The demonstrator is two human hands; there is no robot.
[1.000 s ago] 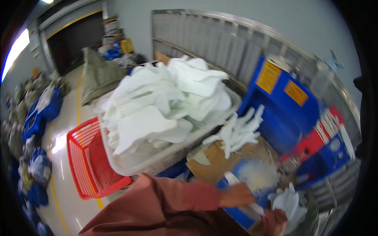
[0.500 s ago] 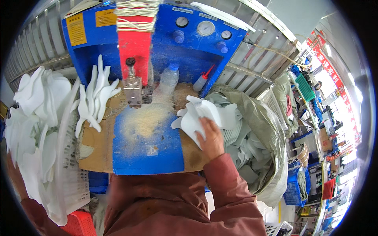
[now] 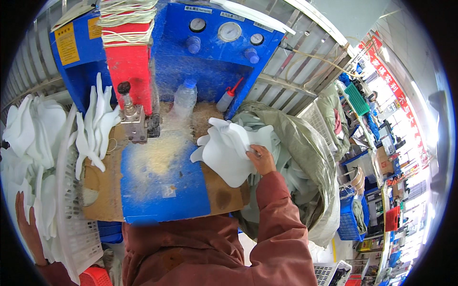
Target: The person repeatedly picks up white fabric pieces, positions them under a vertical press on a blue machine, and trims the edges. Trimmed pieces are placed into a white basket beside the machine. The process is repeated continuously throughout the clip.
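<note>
My right hand pinches the edge of a curved white foam-like cut-out, which rests with other such pieces at the right end of the work board. At the far left my left hand lies against a pile of similar white cut-outs, its fingers stretched and apart. That pile fills a white plastic basket. Several narrower white pieces lean together at the board's left end. Between my hands is a blue mat strewn with pale dust.
A red machine arm with a metal head stands over the board, before a blue housing with gauges. A clear bottle and a red-nozzled bottle stand behind. At right a grey-green sack holds more white pieces.
The whole view has shifted. My right hand has gone from lying over the white pieces to pinching one at its edge. More of my left hand shows, fingers stretched on the pile.
</note>
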